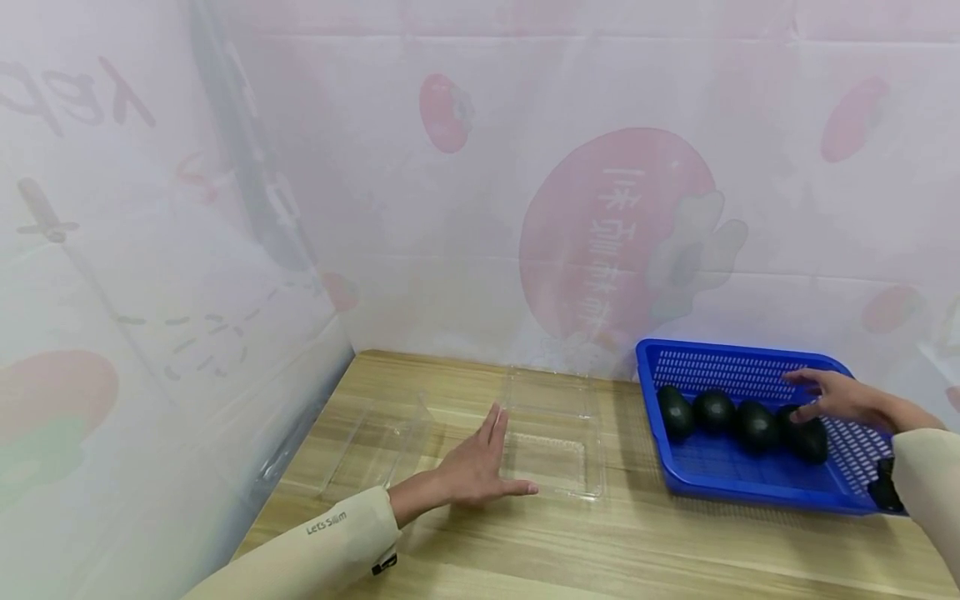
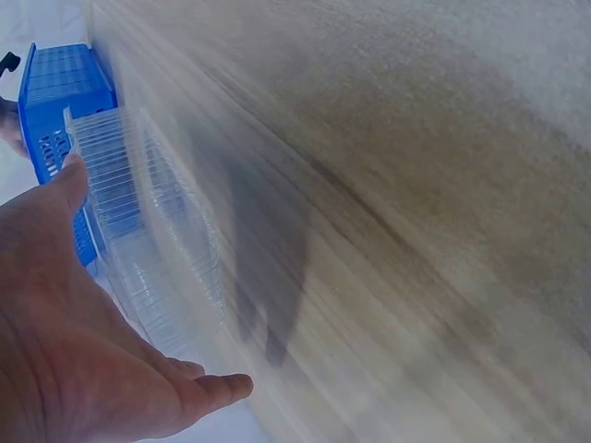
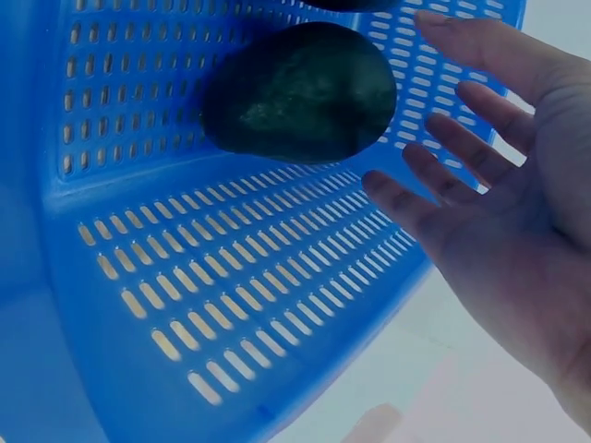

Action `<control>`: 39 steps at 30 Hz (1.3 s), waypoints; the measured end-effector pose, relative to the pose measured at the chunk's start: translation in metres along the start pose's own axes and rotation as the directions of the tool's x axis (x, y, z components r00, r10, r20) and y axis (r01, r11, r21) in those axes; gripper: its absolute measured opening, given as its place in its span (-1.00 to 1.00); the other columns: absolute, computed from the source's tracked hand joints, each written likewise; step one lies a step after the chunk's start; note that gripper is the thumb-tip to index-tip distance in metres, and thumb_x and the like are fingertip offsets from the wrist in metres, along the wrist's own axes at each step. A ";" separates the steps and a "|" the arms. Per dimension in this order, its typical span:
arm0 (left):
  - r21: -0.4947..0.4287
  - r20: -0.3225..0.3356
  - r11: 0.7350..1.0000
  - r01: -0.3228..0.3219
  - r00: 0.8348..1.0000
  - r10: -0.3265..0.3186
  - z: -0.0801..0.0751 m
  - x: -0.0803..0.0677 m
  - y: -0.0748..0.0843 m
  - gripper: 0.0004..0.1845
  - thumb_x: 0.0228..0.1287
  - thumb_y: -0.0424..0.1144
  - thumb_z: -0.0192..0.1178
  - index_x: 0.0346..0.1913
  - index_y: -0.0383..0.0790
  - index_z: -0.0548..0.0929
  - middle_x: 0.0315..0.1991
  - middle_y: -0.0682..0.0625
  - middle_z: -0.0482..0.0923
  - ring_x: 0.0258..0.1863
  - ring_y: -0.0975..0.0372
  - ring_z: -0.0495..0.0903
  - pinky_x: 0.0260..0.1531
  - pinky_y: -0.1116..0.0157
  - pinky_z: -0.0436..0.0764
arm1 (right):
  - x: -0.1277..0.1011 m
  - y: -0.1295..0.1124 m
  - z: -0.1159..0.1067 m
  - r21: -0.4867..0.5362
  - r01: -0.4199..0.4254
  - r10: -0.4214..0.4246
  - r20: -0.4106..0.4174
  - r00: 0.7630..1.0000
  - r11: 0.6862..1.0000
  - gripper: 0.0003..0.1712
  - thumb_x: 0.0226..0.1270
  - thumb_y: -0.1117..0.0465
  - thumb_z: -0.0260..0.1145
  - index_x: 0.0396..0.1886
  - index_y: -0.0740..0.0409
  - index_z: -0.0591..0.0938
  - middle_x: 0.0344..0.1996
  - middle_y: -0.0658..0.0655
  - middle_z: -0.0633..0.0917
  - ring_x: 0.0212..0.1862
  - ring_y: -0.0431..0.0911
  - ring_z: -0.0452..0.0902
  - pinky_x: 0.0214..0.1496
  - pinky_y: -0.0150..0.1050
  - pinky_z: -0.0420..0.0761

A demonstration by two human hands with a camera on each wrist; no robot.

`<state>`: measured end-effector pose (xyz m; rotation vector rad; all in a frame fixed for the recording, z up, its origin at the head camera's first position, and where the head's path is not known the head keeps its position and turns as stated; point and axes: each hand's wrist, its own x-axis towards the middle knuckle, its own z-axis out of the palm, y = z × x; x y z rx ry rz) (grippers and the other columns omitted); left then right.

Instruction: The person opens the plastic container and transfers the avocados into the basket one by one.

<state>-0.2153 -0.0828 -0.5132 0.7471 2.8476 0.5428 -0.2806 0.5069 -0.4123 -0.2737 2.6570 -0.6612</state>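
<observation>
Several dark green avocados [image 1: 756, 427] lie in a row inside a blue perforated basket [image 1: 738, 481] on the right of the table. My right hand [image 1: 843, 398] reaches over the basket, fingers spread above the rightmost avocado [image 1: 808, 442]. In the right wrist view that avocado [image 3: 300, 97] sits apart from the fingertips, and the palm holds nothing. A clear plastic clamshell box [image 1: 551, 467] stands opened at the middle, its lid [image 1: 551, 392] toward the back. My left hand [image 1: 480, 467] is beside its left edge, thumb and fingers stretched apart, gripping nothing; contact with the box is unclear.
Another clear plastic container [image 1: 367, 446] stands on the wooden table [image 1: 555, 550] at the left. Printed sheeting [image 1: 420, 208] hangs behind and on the left, meeting the table's back edge. The basket's raised walls surround the avocados.
</observation>
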 end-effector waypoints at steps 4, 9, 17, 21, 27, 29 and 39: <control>-0.013 0.012 1.000 0.009 1.000 -0.008 -0.011 -0.002 0.007 0.36 0.25 0.50 0.29 0.69 -0.44 -0.08 0.69 -0.40 -0.14 0.53 -0.21 0.33 0.26 -0.05 0.61 | -0.001 -0.004 -0.001 -0.025 0.018 -0.019 -0.038 0.999 1.000 -0.13 0.49 0.21 0.39 0.45 0.75 0.18 0.35 0.81 0.26 0.32 0.70 0.25 0.18 0.50 0.50; -0.034 0.032 0.999 0.035 0.999 -0.034 -0.016 -0.002 0.009 0.37 0.22 0.50 0.31 0.71 -0.39 -0.09 0.69 -0.40 -0.16 0.54 -0.21 0.30 0.26 -0.05 0.60 | 0.002 -0.013 -0.001 -0.041 0.046 -0.050 -0.086 0.995 0.998 -0.19 0.54 0.19 0.34 0.45 0.72 0.22 0.35 0.79 0.31 0.31 0.67 0.29 0.19 0.51 0.49; -0.017 0.030 1.000 0.012 0.999 -0.012 -0.029 0.000 0.014 0.30 0.28 0.46 0.29 0.69 -0.42 -0.03 0.69 -0.43 -0.16 0.60 -0.24 0.17 0.45 -0.10 0.41 | 0.006 -0.032 0.000 -0.107 0.060 -0.073 -0.123 0.990 0.992 -0.20 0.59 0.10 0.31 0.45 0.66 0.27 0.34 0.76 0.36 0.30 0.67 0.32 0.18 0.54 0.45; -0.015 0.024 1.000 0.020 1.000 -0.019 -0.040 0.001 0.017 0.19 0.35 0.42 0.24 0.68 -0.40 0.07 0.69 -0.40 -0.11 0.63 -0.22 0.11 0.53 -0.10 0.29 | 0.006 -0.040 0.003 -0.144 0.056 -0.076 -0.143 0.987 0.988 -0.17 0.60 0.04 0.30 0.45 0.66 0.27 0.33 0.78 0.36 0.29 0.68 0.33 0.18 0.56 0.43; -0.030 0.008 1.000 0.011 1.000 -0.010 -0.059 0.002 0.021 0.08 0.45 0.36 0.19 0.68 -0.37 0.11 0.69 -0.37 -0.04 0.62 -0.23 0.15 0.52 -0.13 0.28 | 0.008 -0.050 0.009 -0.174 0.049 -0.080 -0.175 0.981 0.984 -0.11 0.62 -0.07 0.26 0.49 0.63 0.26 0.37 0.79 0.29 0.33 0.71 0.23 0.23 0.63 0.32; -0.035 0.000 0.999 0.009 1.000 -0.009 -0.064 0.003 0.020 0.06 0.47 0.34 0.19 0.68 -0.37 0.11 0.69 -0.37 -0.05 0.62 -0.22 0.15 0.53 -0.13 0.27 | 0.010 -0.052 0.010 -0.177 0.048 -0.081 -0.186 0.979 0.983 -0.09 0.63 -0.10 0.24 0.50 0.62 0.25 0.39 0.79 0.26 0.35 0.72 0.20 0.25 0.64 0.28; 0.020 -0.060 1.000 0.000 0.998 0.001 -0.096 0.010 0.018 0.08 0.47 0.31 0.21 0.68 -0.40 0.05 0.68 -0.40 -0.06 0.63 -0.23 0.11 0.58 -0.13 0.15 | 0.014 -0.070 0.016 -0.154 0.058 -0.091 -0.212 0.973 0.986 -0.02 0.66 -0.15 0.17 0.53 0.67 0.17 0.42 0.78 0.23 0.40 0.70 0.14 0.31 0.62 0.22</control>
